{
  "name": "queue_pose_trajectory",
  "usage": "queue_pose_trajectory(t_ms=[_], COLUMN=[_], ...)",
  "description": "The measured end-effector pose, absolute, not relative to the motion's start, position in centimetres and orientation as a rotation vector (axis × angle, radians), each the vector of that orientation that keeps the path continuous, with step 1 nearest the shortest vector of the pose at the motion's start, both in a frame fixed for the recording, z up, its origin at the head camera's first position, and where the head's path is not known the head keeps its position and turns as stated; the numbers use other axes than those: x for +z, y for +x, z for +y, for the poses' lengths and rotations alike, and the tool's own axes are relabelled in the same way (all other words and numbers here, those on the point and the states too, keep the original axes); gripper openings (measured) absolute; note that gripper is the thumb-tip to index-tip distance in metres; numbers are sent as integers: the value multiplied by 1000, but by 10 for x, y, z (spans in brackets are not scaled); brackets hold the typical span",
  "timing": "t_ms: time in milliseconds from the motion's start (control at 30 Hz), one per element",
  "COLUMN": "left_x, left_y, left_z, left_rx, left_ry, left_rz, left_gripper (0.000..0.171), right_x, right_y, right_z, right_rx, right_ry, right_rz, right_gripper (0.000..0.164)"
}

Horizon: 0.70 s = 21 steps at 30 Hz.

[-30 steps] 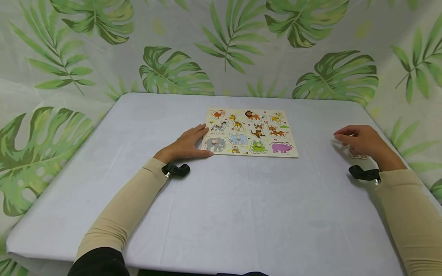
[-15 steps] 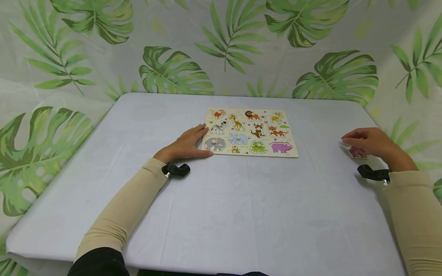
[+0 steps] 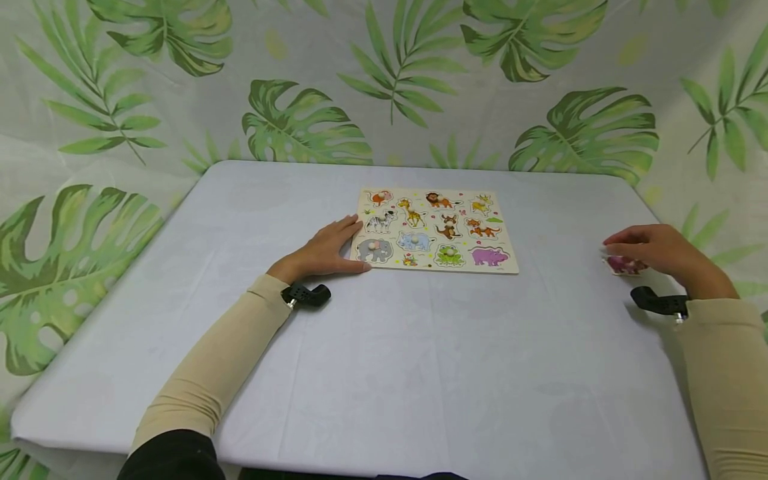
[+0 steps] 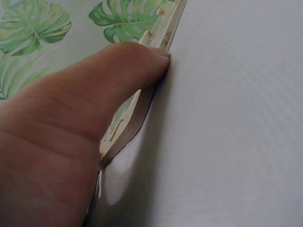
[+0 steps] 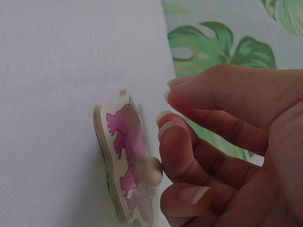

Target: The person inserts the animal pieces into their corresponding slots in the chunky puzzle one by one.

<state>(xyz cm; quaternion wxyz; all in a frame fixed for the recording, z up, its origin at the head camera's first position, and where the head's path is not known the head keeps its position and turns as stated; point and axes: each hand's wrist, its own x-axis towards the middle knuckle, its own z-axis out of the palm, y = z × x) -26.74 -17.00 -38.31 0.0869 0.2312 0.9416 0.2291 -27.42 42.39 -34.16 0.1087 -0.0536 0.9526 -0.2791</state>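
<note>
A wooden peg puzzle board (image 3: 435, 263) with animal pictures lies flat on the white table. My left hand (image 3: 327, 250) rests at its near left corner, fingers along the left side; in the left wrist view the thumb (image 4: 118, 71) touches the board's edge (image 4: 137, 116). Out to the right, a purple hippo puzzle piece (image 5: 128, 146) with a round knob (image 5: 149, 171) lies picture up on the table. My right hand (image 3: 672, 257) hovers over this piece, partly covering it in the head view. Its loosely bent fingers (image 5: 175, 146) are close beside the knob and do not pinch it.
The white cloth-covered table (image 3: 384, 373) stretches around the board and piece. Behind it hangs a leaf-patterned curtain (image 3: 408, 67). The table's right edge runs close to my right hand. Each wrist carries a black camera mount (image 3: 309, 295).
My right hand has moved to the right and slightly nearer, so more of the purple hippo piece shows. The left hand and the board stay where they were.
</note>
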Motion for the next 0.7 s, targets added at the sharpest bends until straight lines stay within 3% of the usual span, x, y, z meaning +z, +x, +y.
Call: queue_pose_trajectory(t_ms=[700], left_x=[-382], left_y=[-266], left_z=[-170], left_rx=[695], left_ry=[693], left_rz=[2810], left_gripper=[100], right_x=[-341], right_y=[-273], right_z=[441], right_rx=[-862], right_ry=[-155], right_rz=[2723], right_gripper=[51])
